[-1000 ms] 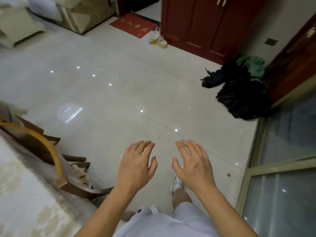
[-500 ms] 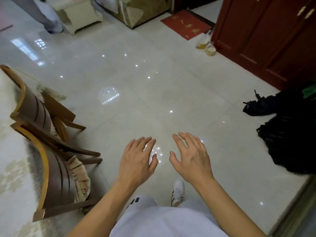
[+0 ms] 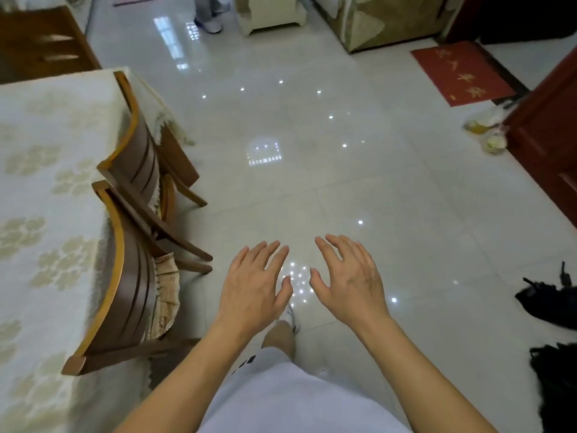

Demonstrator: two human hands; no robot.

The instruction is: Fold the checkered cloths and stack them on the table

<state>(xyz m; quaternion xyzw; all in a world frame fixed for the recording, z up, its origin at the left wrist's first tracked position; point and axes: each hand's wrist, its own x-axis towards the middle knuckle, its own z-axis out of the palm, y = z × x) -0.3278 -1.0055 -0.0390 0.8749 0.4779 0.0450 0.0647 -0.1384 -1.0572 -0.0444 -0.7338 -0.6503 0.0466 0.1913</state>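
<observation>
Fingers straight and spread, palms down, the bare left hand (image 3: 254, 284) and bare right hand (image 3: 351, 281) hold nothing above the glossy pale tiled floor (image 3: 359, 182). No checkered cloth shows anywhere, so the task's thing is out of sight. The likely slip, I judge, is footing: polished tile looks slick, and the curved wooden slat-back chairs (image 3: 131, 232) jut just beside the leg. The table under its cream floral woven cover (image 3: 40, 189) looks soft-napped, with a fringed edge.

two bare hands, left hand (image 3: 254, 285) and right hand (image 3: 349, 281), two wooden chairs (image 3: 134, 170) (image 3: 125, 295) at frame left, one covered table (image 3: 46, 195), one red doormat (image 3: 462, 73) upper right, two jars (image 3: 474, 126) (image 3: 495, 143)
</observation>
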